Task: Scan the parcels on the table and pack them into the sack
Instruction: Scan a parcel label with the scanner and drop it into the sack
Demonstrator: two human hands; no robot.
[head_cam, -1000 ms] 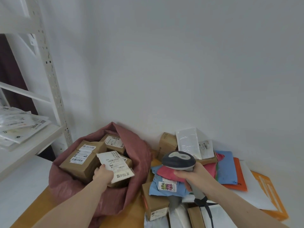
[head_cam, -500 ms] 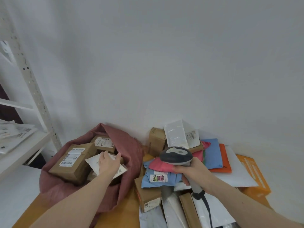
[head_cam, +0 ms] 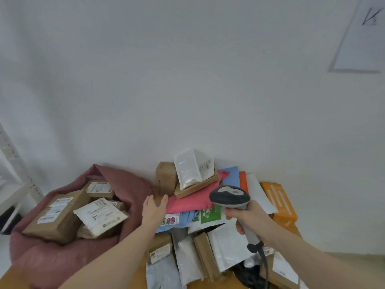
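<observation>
Head view, left hand (head_cam: 155, 209) spread over pink mailer (head_cam: 187, 200), right hand (head_cam: 248, 215) gripping grey scanner (head_cam: 229, 197), maroon sack (head_cam: 125, 184) holding boxes

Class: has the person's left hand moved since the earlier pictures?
Yes. The left hand has left the sack and moved right, toward the parcel pile.

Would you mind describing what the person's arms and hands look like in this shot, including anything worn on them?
Both forearms are bare as far as the frame shows: no sleeves, gloves, watch or bracelet. The left hand and right hand show no rings or markings that I can make out, though the picture is slightly blurred.
</observation>
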